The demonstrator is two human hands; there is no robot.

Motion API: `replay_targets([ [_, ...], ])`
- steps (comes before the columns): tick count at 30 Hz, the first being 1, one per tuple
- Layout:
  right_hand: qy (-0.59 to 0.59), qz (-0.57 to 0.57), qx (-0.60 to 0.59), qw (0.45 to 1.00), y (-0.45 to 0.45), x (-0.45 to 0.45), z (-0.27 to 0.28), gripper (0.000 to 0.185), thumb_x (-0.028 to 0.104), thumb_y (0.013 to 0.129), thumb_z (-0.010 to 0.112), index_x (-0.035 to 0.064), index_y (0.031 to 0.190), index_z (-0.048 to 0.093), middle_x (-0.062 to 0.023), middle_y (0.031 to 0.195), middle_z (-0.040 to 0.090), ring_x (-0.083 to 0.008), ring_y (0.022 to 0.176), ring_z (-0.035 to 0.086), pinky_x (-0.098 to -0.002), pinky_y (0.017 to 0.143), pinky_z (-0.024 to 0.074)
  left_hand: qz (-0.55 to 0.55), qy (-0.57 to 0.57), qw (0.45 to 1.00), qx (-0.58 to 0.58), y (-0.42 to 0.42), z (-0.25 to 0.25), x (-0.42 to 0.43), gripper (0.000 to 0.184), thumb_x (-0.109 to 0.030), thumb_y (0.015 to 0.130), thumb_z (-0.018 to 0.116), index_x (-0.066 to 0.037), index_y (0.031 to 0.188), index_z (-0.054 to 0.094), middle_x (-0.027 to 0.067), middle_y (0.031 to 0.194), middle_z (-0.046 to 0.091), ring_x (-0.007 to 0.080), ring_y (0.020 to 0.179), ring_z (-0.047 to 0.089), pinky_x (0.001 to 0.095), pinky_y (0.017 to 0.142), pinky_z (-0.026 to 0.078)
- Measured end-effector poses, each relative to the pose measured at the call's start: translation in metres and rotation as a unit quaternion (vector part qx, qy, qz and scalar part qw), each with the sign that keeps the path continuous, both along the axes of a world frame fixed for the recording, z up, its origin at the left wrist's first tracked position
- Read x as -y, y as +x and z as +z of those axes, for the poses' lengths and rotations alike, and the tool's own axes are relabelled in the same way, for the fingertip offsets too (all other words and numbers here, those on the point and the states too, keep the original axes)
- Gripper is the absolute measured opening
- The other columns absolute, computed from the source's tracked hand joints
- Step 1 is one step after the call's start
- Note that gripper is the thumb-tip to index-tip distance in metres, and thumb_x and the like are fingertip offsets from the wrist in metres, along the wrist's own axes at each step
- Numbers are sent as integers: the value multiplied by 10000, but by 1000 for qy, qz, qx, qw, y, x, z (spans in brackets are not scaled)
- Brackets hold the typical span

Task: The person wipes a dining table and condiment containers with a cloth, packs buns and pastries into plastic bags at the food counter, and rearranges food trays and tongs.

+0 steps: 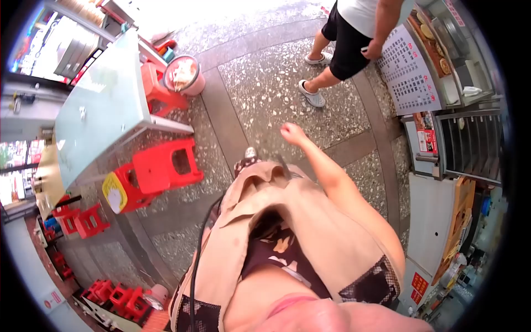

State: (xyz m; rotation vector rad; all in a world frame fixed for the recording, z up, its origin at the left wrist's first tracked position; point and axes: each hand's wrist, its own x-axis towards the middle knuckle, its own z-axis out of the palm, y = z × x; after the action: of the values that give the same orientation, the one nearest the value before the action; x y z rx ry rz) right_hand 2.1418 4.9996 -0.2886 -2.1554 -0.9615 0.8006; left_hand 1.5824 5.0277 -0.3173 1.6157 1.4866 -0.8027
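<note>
My right hand [293,134] hangs out in front of my body over the speckled stone floor [282,83]. Its fingers look curled in, and I make out nothing in them. Beneath my arm is the beige apron [293,193] I wear over a dark patterned garment, with a black cord [193,271] running down one side. One of my shoes [250,152] shows past the apron's lower edge. My left hand is out of sight.
Left stands a glass-topped table [105,94] with red stools [160,166] beside it and a waste bin [193,87] at its corner. Ahead right, a person [351,50] in black shorts stands by a food counter with a menu sign [406,72]. A white counter [431,216] lines my right.
</note>
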Motion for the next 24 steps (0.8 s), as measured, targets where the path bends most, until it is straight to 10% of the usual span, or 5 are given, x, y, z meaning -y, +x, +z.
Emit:
replay_targets([
  [6,-430,-135,-89,888,77,116,-58,288,216,737,557,47,942,669,-167,1025,652,-321,992,621,-424,831,496,-33,285,879,381,417,19,-409,331,-282,874,564,-36,1094,597,177,1009,644,301,952,623,384,836,484],
  [8,-426,-368,-164,810,97,126,-43,221,187,740,596,15,852,677,-182,851,678,-311,812,673,-394,709,531,-52,282,858,427,547,79,-491,304,-214,889,553,-16,1117,592,154,1001,656,254,933,628,335,848,478],
  [12,-448,-427,-193,761,182,86,-87,228,193,752,585,7,847,677,-191,859,667,-328,849,654,-415,739,513,-78,270,790,546,707,96,-602,227,-125,902,537,-10,1084,608,99,929,651,153,856,587,271,775,464],
  [17,-308,-280,-125,901,399,-163,-87,266,212,759,540,23,878,685,-202,966,657,-355,979,621,-440,827,482,-213,181,946,165,722,36,-638,363,-284,847,541,-1,1062,613,241,964,634,377,938,610,410,836,474],
  [24,55,-169,-26,984,717,-533,38,271,244,760,560,45,924,643,-165,892,662,-307,847,637,-406,748,495,-174,-24,984,-16,749,1,-690,379,-300,840,531,-10,1065,625,231,983,640,384,960,604,419,856,469],
])
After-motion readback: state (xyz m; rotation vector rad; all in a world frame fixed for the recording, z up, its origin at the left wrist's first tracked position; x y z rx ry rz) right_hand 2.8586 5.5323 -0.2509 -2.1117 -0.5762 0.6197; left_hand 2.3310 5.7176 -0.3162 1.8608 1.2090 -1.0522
